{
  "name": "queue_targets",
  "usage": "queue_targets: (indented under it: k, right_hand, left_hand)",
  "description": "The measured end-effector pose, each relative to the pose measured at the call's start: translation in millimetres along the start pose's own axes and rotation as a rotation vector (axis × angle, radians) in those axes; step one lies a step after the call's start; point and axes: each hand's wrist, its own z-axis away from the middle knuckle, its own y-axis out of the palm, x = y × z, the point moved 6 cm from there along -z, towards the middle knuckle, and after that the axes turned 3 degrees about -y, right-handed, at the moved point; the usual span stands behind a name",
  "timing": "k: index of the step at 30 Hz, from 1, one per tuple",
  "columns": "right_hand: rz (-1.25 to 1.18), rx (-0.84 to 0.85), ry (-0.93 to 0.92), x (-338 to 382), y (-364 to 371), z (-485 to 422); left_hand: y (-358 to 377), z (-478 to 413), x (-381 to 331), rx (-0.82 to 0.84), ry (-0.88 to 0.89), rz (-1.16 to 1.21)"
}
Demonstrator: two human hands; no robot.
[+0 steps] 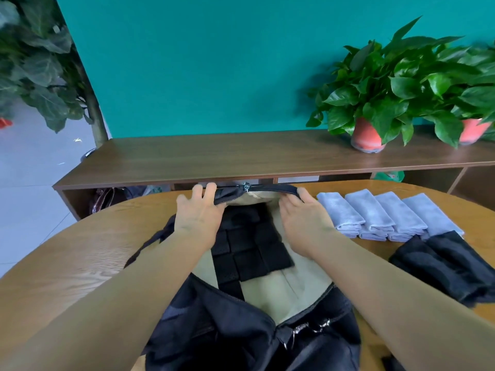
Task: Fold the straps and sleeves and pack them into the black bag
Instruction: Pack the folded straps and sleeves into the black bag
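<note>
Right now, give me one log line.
left hand grips black bag far rim | right hand grips rim | straps inside | blue sleeves unpacked on table

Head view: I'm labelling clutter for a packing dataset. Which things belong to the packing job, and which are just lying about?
Job: black bag, open; black padded straps inside it; folded grey cloths and folded black pieces beside it; left hand and right hand holding its far rim.

Lying about: potted plants, wooden shelf, large leafy plant.

Black bag (214,330) with beige lining (294,287), black grid-patterned strap (246,253), pale-blue cloths (383,212), wood-grain table (80,263), teal wall (214,62).
</note>
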Motion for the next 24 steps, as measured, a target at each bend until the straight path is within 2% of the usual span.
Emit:
queue_targets:
  k: [5, 10, 13, 15, 18, 24]
  right_hand:
    - [-0.135, -0.03, 0.046, 12, -4, 9]
    - [-0.345, -0.131, -0.02, 15, -26, 42]
    - [-0.468, -0.24, -0.042, 16, -32, 73]
    - [-0.558, -0.398, -0.014, 16, -33, 98]
    - [-0.709, -0.598, 0.143, 8, -16, 139]
    - [-0.986, -0.681, 0.576, -11, 49, 237]
  left_hand:
    - [2, 5, 6, 0.036, 0.025, 0.035]
    - [-12, 31, 15, 0.033, 0.074, 0.193]
    - [-24, 61, 10, 0.002, 0.082, 0.266]
    - [-33, 84, -1, -0.004, 0.08, 0.331]
    - [-49, 118, -31, -0.052, 0.09, 0.459]
    - [-70, 164, -126, -0.145, 0.237, 0.707]
